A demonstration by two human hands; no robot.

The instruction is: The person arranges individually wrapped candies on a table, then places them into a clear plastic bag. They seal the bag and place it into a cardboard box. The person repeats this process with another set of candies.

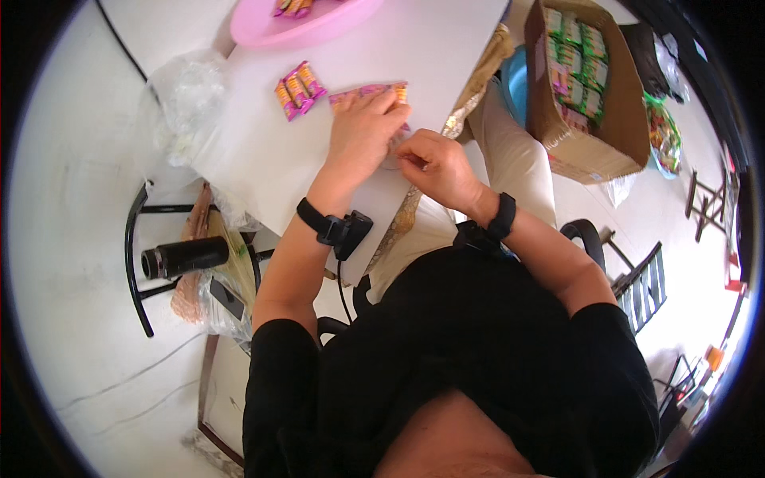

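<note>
My left hand (361, 134) lies palm down over a row of purple-and-orange snack packets (401, 91) on the white table (263, 155), its fingers covering most of them. Close to its right, my right hand (439, 167) has its fingers curled in a pinch at a thin, clear plastic film (391, 162), which shows only partly below the left palm. Whether this film wraps the packets is hidden. To the left, three like packets (300, 91) lie side by side, apart from both hands.
A pink plastic basin (299, 34) with more packets stands at the table's far side. Clear plastic bags (185, 101) hang over the left edge. Right of my leg is a cardboard box (588, 152) of green packs; at left, a black flask (188, 257) lies on a chair.
</note>
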